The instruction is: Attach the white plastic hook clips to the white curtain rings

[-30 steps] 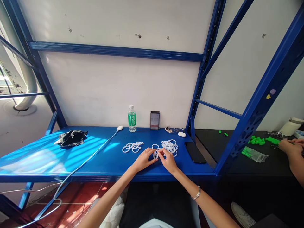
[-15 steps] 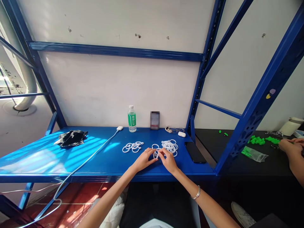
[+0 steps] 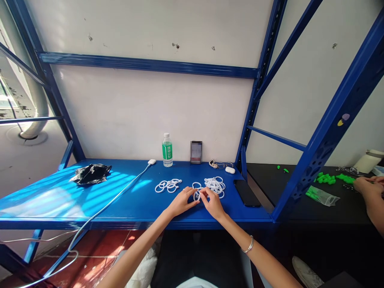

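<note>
Both my hands meet over a blue shelf [image 3: 120, 204] near its front edge. My left hand [image 3: 181, 201] and my right hand [image 3: 213, 202] pinch the same white plastic ring [image 3: 197, 195] between fingertips. Just behind my right hand lies a heap of white rings [image 3: 214, 184]. A smaller group of linked white rings [image 3: 168, 185] lies to the left of my hands. One loose ring [image 3: 196, 185] sits between the two groups.
At the back stand a green-labelled water bottle [image 3: 167, 150], a small dark phone-like object [image 3: 196, 152], an earbud case [image 3: 230, 170] and a white charger with cable [image 3: 151, 162]. A black phone [image 3: 245, 192] lies right; crumpled black plastic [image 3: 90, 173] lies left. Another person's hands [image 3: 367, 186] handle green parts [image 3: 325, 179].
</note>
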A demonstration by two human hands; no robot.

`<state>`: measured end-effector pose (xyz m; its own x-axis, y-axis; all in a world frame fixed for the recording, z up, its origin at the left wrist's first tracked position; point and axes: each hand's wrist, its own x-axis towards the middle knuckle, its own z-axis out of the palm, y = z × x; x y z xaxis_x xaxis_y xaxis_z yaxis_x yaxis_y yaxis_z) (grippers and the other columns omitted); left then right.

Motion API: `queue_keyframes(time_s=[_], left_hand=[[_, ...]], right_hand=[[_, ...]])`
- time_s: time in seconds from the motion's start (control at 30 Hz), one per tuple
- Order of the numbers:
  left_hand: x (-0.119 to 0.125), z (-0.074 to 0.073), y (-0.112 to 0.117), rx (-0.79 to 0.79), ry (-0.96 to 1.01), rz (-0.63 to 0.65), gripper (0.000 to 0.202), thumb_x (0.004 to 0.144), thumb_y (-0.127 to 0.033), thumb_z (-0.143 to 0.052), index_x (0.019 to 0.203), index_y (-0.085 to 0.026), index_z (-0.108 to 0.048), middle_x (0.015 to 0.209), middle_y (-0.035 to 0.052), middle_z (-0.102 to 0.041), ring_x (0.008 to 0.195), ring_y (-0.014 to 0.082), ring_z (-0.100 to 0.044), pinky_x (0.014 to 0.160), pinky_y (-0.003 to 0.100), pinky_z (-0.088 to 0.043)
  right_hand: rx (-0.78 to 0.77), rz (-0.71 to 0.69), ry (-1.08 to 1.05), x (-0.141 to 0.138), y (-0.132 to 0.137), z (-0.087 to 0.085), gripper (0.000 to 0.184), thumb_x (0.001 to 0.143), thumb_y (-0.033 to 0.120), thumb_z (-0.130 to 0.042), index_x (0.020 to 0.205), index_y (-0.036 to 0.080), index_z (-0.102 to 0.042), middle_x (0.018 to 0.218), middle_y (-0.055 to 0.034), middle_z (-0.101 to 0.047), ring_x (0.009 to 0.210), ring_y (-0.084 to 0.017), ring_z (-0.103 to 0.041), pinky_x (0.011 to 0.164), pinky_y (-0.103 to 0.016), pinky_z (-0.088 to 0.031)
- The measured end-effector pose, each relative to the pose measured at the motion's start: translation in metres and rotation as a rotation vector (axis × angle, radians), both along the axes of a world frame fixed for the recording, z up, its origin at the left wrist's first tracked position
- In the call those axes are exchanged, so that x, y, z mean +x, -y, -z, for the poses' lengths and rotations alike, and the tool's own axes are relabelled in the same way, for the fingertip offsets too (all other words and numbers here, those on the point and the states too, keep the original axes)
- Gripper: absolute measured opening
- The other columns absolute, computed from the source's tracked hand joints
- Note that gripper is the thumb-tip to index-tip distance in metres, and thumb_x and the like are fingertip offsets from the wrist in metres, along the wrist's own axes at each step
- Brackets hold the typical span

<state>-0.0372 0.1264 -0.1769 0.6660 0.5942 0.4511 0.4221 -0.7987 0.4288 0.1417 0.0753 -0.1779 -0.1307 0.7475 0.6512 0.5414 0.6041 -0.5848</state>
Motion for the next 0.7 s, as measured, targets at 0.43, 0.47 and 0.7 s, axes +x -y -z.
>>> queue_keyframes(time_s=[0.43,0.47,0.7], left_hand=[[-0.0003,0.0004,-0.0015,0.014,0.002,0.004,0.045,0.089,-0.048,-0.05,0.125,-0.022,-0.052,0.1,0.0076,-0.06,0.092,0.0218,-0.056,0.077,0.034,-0.049],[-0.0004,0.0002,-0.0015,0.015,0.002,0.002,0.044,0.089,-0.048,-0.05,0.125,-0.022,-0.052,0.101,0.0077,-0.06,0.092,0.0218,-0.056,0.077,0.034,-0.049],[-0.0036,-0.0011,-0.0066,0.096,0.029,-0.089,0.04,0.088,-0.042,-0.051,0.122,-0.022,-0.052,0.104,0.007,-0.058,0.098,0.0227,-0.055,0.086,0.038,-0.047]], right_hand=[[0.035,0.024,0.05,0.0014,-0.0017,0.0015,0.017,0.094,0.025,-0.043,0.086,0.019,-0.058,0.076,-0.0024,-0.062,0.067,-0.016,-0.059,0.061,-0.026,-0.045],[0.027,0.025,0.05,0.0012,-0.0015,0.0014,0.017,0.094,0.025,-0.043,0.087,0.019,-0.058,0.076,-0.0023,-0.062,0.067,-0.016,-0.06,0.062,-0.026,-0.046],[-0.022,0.029,0.088,0.0004,-0.0032,0.0028,0.027,0.092,0.018,-0.043,0.116,0.022,-0.055,0.098,-0.006,-0.065,0.087,-0.019,-0.062,0.078,-0.034,-0.051]])
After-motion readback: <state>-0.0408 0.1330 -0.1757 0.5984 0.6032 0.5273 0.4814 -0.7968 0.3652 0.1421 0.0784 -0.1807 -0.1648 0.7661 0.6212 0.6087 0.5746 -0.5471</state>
